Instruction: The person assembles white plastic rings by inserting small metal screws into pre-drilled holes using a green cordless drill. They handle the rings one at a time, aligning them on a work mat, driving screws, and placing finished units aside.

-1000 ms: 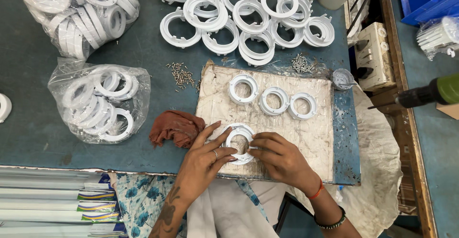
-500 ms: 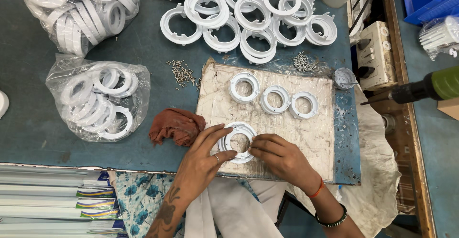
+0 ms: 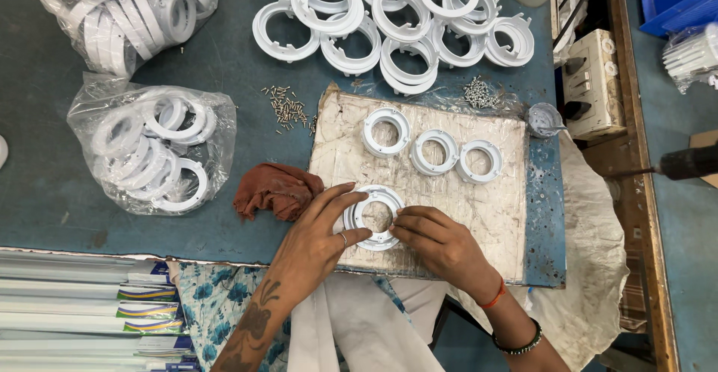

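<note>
Both hands on one white ring (image 3: pixel 376 217), pressed flat on the worn board (image 3: pixel 479 222) at the near edge of the counter (image 3: pixel 45 192). Left hand (image 3: pixel 318 241) grasps the ring's left rim with fingers spread; right hand (image 3: pixel 441 243) pinches the right rim with its fingertips. It looks like two nested parts, but I cannot tell if they are seated.

Just beyond the hands: three finished-looking rings (image 3: pixel 432 148) in a row on the board. Rust-red rag (image 3: pixel 275 190) touching the left hand's far side. Loose screws (image 3: pixel 288 107) further out to the left, more screws (image 3: pixel 479 91) beyond the right hand, then a pile of bigger white rings (image 3: pixel 389 20).

Risks, as I judge them:
- Uneven finger pressure could cock the ring, so a clip tab may snap or half-seat.
- The ring sits close to the board's near edge; a slip could send it off toward the lap.
- The rag could snag under the rim.
</note>
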